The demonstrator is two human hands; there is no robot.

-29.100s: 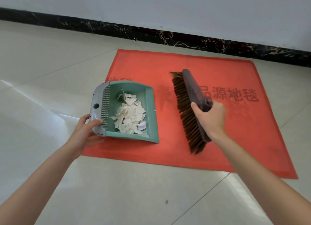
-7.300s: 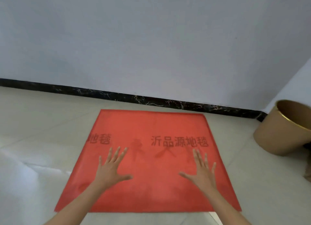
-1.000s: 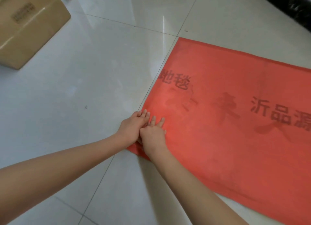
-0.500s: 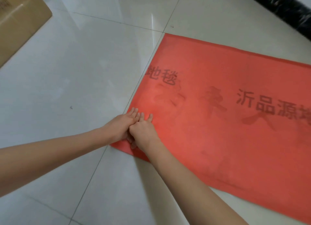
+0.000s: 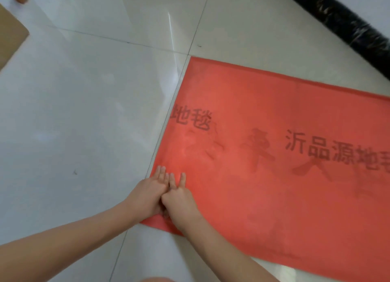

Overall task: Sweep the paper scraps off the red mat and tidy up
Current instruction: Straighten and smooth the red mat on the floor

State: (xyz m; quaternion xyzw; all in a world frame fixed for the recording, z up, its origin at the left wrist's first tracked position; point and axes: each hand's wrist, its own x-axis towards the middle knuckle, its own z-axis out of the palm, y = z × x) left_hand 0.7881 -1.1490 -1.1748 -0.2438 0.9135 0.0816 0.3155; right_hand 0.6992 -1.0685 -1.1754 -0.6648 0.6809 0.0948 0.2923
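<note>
The red mat (image 5: 274,159) with dark printed characters lies flat on the pale tiled floor, and no paper scraps show on it. My left hand (image 5: 147,195) and my right hand (image 5: 179,195) rest side by side, palms down, on the mat's near left corner. Their fingers are stretched out flat and hold nothing. The two hands touch each other. No broom or dustpan is in view.
A brown cardboard box (image 5: 9,38) sits at the far left edge. A black marbled baseboard (image 5: 341,26) runs along the wall at the upper right. Glossy floor tiles (image 5: 73,112) spread to the left of the mat.
Both hands stay pressed together on the mat's near left corner. The view has drifted a little, so the cardboard box has slid further out at the left.
</note>
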